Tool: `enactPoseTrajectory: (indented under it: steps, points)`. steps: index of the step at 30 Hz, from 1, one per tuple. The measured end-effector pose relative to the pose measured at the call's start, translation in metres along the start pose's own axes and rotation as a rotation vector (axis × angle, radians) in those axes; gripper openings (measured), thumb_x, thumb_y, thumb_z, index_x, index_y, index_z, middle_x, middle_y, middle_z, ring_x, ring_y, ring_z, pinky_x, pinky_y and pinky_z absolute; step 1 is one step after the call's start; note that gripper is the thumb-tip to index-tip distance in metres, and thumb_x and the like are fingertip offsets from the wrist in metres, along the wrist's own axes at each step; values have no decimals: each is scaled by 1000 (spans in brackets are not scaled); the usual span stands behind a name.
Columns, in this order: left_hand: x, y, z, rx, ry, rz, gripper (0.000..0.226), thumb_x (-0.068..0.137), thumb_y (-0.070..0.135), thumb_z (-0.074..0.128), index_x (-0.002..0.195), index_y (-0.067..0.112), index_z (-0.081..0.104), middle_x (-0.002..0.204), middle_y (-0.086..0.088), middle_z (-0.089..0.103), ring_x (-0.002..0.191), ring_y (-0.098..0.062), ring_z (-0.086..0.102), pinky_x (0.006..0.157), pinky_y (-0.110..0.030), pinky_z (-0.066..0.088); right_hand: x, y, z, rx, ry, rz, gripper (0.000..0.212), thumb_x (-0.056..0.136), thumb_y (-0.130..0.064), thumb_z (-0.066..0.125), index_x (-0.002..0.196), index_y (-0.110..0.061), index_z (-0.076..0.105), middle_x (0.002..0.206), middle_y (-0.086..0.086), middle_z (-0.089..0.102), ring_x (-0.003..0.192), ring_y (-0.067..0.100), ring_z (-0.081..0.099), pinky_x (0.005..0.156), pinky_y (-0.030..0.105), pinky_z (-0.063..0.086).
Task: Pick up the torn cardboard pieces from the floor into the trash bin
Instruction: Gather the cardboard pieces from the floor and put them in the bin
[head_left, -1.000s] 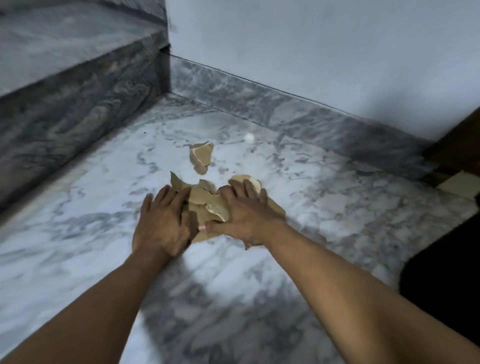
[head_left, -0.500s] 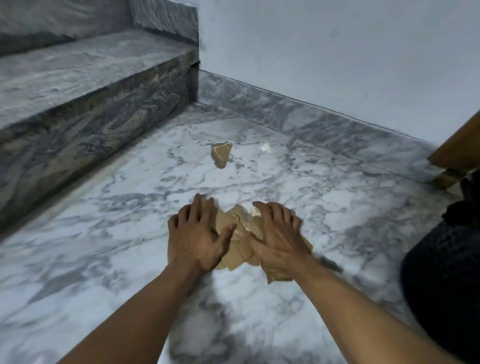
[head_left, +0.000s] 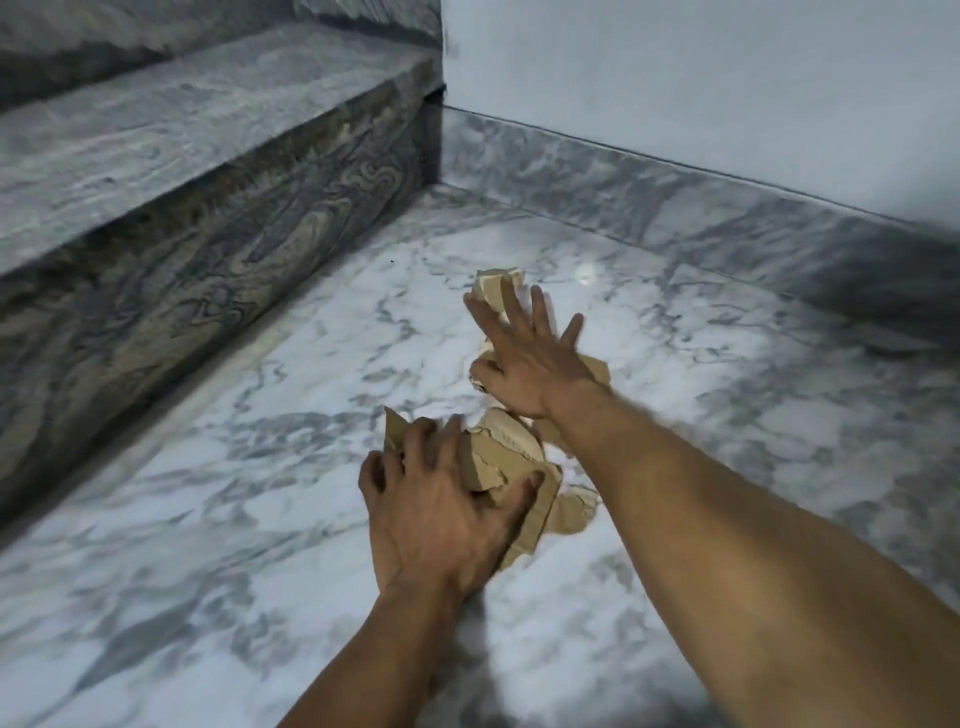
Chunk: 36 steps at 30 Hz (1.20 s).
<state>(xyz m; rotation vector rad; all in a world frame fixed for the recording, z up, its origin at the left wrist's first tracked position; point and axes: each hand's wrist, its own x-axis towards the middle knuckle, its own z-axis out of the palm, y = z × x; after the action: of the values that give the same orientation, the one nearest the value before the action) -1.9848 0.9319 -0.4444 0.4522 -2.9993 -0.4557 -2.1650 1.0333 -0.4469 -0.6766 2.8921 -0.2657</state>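
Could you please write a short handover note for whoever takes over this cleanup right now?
Left hand: spread flat on the gathered pile of cardboard pieces, pressing it to the marble floor; no closed grip.
Right hand: open, fingers spread, reaching over the far cardboard piece near the wall.
Done: most pieces lie bunched together.
Left: pull in the far piece, scoop everything up, carry it to the trash bin, which is out of view.
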Motion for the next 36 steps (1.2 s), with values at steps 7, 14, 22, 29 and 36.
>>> enactPoseTrajectory:
  steps: [7,14,22,29,36]
  points:
    - [-3,0,3,22,58,-12,78,72,93,37,116,31,58,119,4,55,110,-25,47,94,-43,36,-20,4,-4,11,-5,-29,63,96,-48,29,157,-40,17,166,-4,13,154,24,2,118,66,-5]
    - [-16,-3,-8,-13,-13,-55,93,68,94,45,126,22,51,123,0,54,101,-28,62,76,-39,50,-121,12,17,-53,236,144,67,93,-49,34,154,-21,33,135,9,44,126,32,38,113,48,26]
    - [-55,-8,-33,-310,-294,-71,86,63,74,78,131,29,50,124,1,64,108,-26,63,74,-32,43,-212,7,24,-28,175,129,68,88,-61,43,143,-22,45,157,3,38,145,28,32,117,51,24]
    - [-117,-17,-40,-434,-355,12,56,59,70,80,97,32,62,94,11,70,90,-17,65,64,-30,41,-294,-16,34,-77,349,349,61,73,-71,60,104,-20,66,100,6,59,98,32,55,82,45,42]
    - [-154,-36,-52,-497,-292,-40,47,60,62,87,82,28,62,77,12,68,73,-2,58,58,-22,40,-334,-22,41,71,275,478,66,77,-76,50,105,-18,63,99,4,68,95,29,66,67,35,48]
